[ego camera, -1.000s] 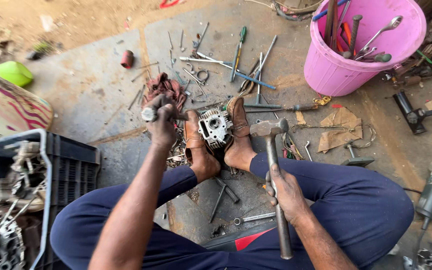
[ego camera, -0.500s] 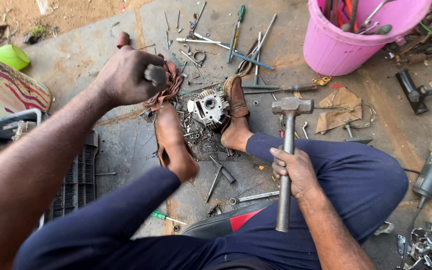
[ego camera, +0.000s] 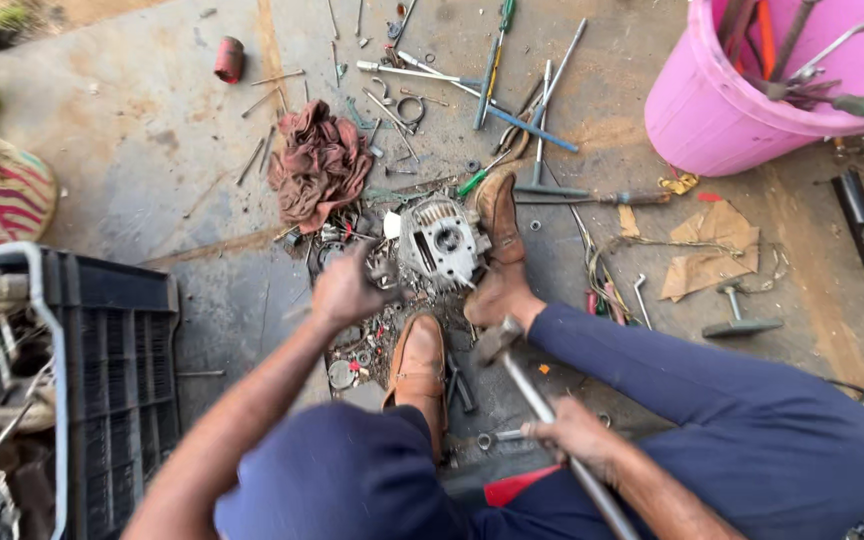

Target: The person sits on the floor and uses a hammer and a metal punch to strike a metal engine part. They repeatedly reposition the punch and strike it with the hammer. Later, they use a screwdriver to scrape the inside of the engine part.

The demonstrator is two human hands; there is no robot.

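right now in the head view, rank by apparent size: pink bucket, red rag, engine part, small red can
1. pink bucket
2. red rag
3. engine part, somewhat smaller than the rag
4. small red can

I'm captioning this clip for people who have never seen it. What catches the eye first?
The pink bucket full of tools at top right stands out against the grey floor. At centre, a metal engine part sits by the person's brown shoes; the left hand reaches to it and the right hand holds a hammer. A crumpled red rag lies just above.
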